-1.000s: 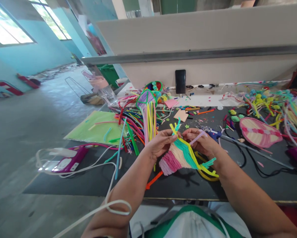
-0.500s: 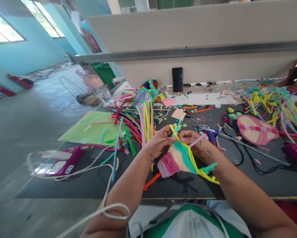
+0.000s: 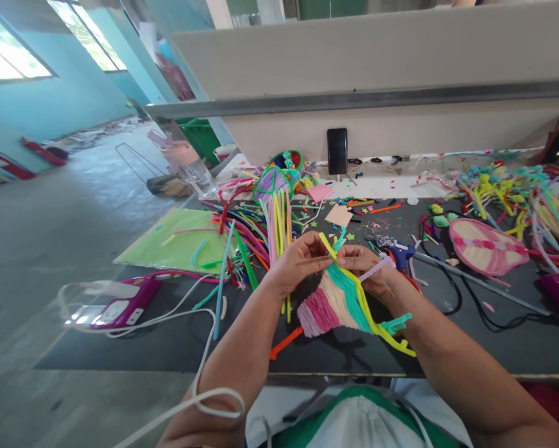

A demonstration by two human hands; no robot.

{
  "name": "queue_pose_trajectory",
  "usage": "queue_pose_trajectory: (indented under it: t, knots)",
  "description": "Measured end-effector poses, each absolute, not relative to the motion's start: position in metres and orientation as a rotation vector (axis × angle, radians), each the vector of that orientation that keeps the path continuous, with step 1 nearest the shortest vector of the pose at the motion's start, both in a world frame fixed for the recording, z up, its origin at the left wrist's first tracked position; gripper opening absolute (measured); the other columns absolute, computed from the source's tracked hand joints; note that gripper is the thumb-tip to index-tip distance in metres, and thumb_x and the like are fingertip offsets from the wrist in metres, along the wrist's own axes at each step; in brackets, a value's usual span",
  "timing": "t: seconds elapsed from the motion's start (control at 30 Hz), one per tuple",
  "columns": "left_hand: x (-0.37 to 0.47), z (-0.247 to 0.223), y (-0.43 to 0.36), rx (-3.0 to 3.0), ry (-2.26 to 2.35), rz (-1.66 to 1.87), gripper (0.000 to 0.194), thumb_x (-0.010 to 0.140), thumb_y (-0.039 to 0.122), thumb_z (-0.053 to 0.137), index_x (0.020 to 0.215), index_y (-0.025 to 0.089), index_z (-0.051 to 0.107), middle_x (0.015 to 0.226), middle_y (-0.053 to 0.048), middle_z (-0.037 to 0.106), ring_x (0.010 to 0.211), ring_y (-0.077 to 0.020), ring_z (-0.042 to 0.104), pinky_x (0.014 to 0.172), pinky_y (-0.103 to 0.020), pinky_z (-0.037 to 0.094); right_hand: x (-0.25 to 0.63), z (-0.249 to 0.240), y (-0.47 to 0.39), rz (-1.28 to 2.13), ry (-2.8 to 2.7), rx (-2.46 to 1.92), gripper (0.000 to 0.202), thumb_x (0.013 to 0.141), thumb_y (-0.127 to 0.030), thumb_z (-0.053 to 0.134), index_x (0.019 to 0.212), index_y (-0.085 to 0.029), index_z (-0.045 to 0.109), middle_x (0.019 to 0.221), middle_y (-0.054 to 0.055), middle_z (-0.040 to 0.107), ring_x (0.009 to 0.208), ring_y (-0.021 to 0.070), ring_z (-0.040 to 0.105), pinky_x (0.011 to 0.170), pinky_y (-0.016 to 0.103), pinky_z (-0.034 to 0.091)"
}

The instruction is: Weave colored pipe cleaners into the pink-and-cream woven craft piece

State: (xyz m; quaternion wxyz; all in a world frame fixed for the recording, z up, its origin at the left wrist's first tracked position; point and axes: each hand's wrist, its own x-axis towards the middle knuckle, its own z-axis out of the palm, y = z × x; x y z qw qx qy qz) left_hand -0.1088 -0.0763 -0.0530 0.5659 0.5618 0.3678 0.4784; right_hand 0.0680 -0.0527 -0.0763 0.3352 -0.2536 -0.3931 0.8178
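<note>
A woven pipe-cleaner piece [image 3: 337, 298] with lilac, pink, cream, teal and yellow bands hangs between my hands above the dark table. My left hand [image 3: 307, 256] pinches its upper corner, where yellow and teal ends stick up. Right beside it, my right hand [image 3: 364, 264] pinches the same corner around the yellow strand. A lilac stem [image 3: 375, 267] crosses in front of my right hand's fingers. From the lower left of the piece an orange stem [image 3: 286, 343] pokes out, and loose teal and yellow ends spread at the lower right.
Loose pipe cleaners [image 3: 246, 239] and a green sheet [image 3: 176, 239] lie left. A phone [image 3: 337, 151] leans against the board behind. On the right are a blue glue gun [image 3: 401, 254], a pink oval piece [image 3: 487, 246] and black cables. A white cable [image 3: 204, 354] loops near my left forearm.
The fingertips of both hands have closed in on the upper corner, and the yellow end there has shifted slightly. The whole view has moved a little.
</note>
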Motion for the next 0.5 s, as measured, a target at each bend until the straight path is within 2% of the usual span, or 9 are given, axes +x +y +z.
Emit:
queue_pose_trajectory:
  t: [0.13, 0.3, 0.4, 0.5]
  knots:
    - [-0.1069, -0.0546, -0.0765, 1.356, 0.849, 1.163, 0.027, 0.064, 0.019, 0.078, 0.082, 0.016, 0.058, 0.078, 0.001, 0.057, 0.072, -0.0107, 0.056, 0.065, -0.021, 0.044, 0.0653, -0.0778, -0.052, 2.098, -1.02, -0.671, 0.025, 0.056, -0.023, 0.083, 0.062, -0.013, 0.06, 0.051, -0.004, 0.059, 0.043, 0.005, 0.05, 0.043, 0.016, 0.035]
    - [-0.1079, -0.0508, -0.078, 1.457, 0.885, 1.161, 0.024, 0.066, 0.021, 0.076, 0.081, 0.015, 0.059, 0.077, 0.0, 0.059, 0.074, -0.0117, 0.057, 0.067, -0.022, 0.044, 0.0639, -0.0782, -0.053, 2.08, -1.004, -0.642, 0.03, 0.055, -0.022, 0.084, 0.074, -0.014, 0.062, 0.062, -0.003, 0.064, 0.053, 0.0073, 0.058, 0.052, 0.018, 0.043]
    - [-0.1079, -0.0465, -0.0794, 1.478, 0.915, 1.159, 0.022, 0.067, 0.023, 0.076, 0.079, 0.015, 0.059, 0.072, 0.001, 0.058, 0.07, -0.0108, 0.055, 0.065, -0.022, 0.043, 0.0631, -0.0771, -0.0542, 2.035, -1.021, -0.687, 0.03, 0.053, -0.023, 0.085, 0.07, -0.015, 0.061, 0.057, -0.004, 0.062, 0.048, 0.0066, 0.055, 0.047, 0.017, 0.039]
    - [-0.1069, -0.0449, -0.0802, 1.491, 0.987, 1.167, 0.021, 0.068, 0.027, 0.074, 0.077, 0.015, 0.058, 0.065, 0.003, 0.054, 0.061, -0.0088, 0.05, 0.057, -0.02, 0.039, 0.063, -0.0773, -0.0543, 1.996, -1.057, -0.728, 0.029, 0.053, -0.025, 0.085, 0.064, -0.014, 0.06, 0.051, -0.004, 0.059, 0.042, 0.0056, 0.05, 0.042, 0.016, 0.034]
